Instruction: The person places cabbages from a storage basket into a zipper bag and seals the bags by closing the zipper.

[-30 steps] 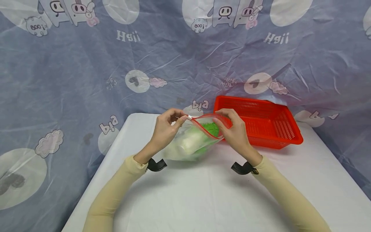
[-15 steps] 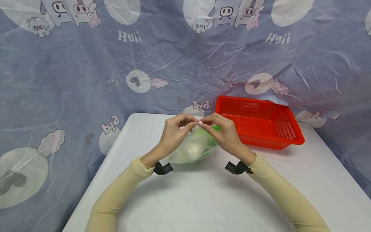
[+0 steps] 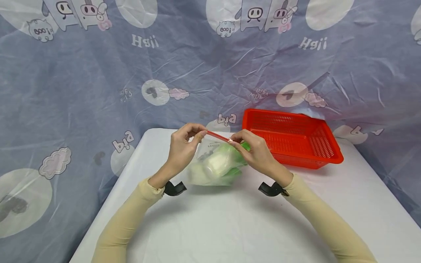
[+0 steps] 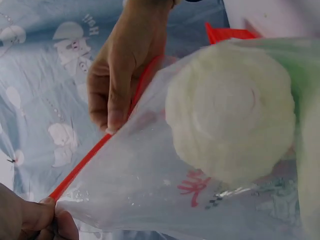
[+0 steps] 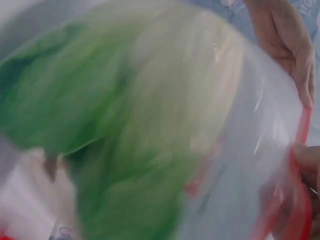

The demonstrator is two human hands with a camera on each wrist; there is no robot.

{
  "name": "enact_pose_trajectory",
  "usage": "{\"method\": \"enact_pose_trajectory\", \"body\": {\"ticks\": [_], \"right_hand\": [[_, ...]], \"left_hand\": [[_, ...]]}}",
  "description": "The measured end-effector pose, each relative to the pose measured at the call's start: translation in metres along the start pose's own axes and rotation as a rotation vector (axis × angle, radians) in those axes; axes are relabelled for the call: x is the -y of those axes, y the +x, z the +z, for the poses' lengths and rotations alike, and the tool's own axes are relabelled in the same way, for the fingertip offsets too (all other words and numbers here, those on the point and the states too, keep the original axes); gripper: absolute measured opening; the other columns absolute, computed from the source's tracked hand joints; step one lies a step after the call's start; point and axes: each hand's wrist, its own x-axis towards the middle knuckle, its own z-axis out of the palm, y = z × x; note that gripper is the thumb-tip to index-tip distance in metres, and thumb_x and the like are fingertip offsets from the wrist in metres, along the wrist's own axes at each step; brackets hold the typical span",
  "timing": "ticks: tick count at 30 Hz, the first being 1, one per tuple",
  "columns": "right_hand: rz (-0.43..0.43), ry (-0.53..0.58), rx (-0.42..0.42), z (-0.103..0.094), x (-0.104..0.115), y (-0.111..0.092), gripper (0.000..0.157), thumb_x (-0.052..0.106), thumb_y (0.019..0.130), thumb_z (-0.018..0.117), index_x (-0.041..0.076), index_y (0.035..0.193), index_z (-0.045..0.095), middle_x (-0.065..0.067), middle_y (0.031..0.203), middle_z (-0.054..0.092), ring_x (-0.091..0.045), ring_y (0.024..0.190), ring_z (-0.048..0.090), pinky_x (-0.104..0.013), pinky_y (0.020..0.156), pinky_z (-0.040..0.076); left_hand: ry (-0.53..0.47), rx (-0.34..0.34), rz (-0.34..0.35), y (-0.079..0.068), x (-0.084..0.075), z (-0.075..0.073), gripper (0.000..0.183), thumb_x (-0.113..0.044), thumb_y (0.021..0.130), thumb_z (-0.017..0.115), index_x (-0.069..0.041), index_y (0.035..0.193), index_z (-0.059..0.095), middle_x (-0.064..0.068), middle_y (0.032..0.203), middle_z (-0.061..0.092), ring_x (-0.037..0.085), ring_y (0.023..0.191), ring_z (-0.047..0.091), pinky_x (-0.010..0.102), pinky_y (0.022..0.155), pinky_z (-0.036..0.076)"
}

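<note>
A clear zip bag [image 3: 204, 150] with a red zip strip [image 3: 217, 136] hangs between the hands above the table. Inside it lies cabbage [image 3: 218, 162], with pale, rounded bases toward the left and green leaves [image 5: 105, 90] toward the right. My left hand [image 3: 181, 148] pinches the strip's left end between thumb and fingers. Partway along the strip, my right hand [image 3: 255, 150] pinches the small white slider [image 3: 230, 141]. Between the hands the strip runs straight and its edges lie together. In the left wrist view, the strip's far part [image 4: 145, 82] passes behind the right hand.
A red perforated plastic basket [image 3: 291, 160] stands at the back right, close to the right hand. The white-covered table [image 3: 210, 223] ends at a patterned blue-grey cloth [image 3: 197, 62] hanging behind it. Black straps [image 3: 175, 189] circle both wrists.
The hands met at the slider half a second ago; the left has since moved left along the strip. The slider, earlier near the left hand, is now at the right hand's fingers.
</note>
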Motion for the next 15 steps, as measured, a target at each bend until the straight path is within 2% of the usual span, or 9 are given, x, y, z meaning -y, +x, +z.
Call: {"method": "enact_pose_trajectory", "body": {"ticks": [5, 10, 15], "right_hand": [[0.023, -0.016, 0.031, -0.005, -0.010, -0.007, 0.017, 0.008, 0.082, 0.074, 0.012, 0.097, 0.066, 0.004, 0.090, 0.064, -0.005, 0.078, 0.056, -0.018, 0.068, 0.048], [0.030, -0.013, 0.050, -0.007, -0.014, -0.012, 0.020, 0.005, 0.081, 0.076, 0.012, 0.097, 0.065, 0.004, 0.091, 0.065, -0.004, 0.078, 0.060, -0.016, 0.070, 0.051], [0.021, -0.018, 0.075, -0.008, -0.015, -0.015, 0.022, 0.003, 0.081, 0.074, 0.012, 0.099, 0.064, 0.004, 0.092, 0.064, -0.004, 0.077, 0.056, -0.018, 0.066, 0.049]], "left_hand": [[0.008, -0.066, -0.001, 0.003, 0.006, -0.018, 0.008, -0.002, 0.088, 0.066, 0.003, 0.095, 0.067, 0.016, 0.085, 0.066, 0.025, 0.065, 0.058, 0.021, 0.068, 0.051], [-0.003, -0.071, -0.044, 0.004, 0.008, -0.028, 0.009, 0.004, 0.087, 0.064, 0.007, 0.096, 0.066, 0.021, 0.085, 0.064, 0.028, 0.065, 0.056, 0.020, 0.066, 0.049], [-0.007, -0.077, -0.080, 0.003, -0.006, -0.027, 0.008, 0.008, 0.087, 0.063, 0.013, 0.094, 0.063, 0.026, 0.082, 0.062, 0.031, 0.064, 0.054, 0.020, 0.065, 0.049]]}}
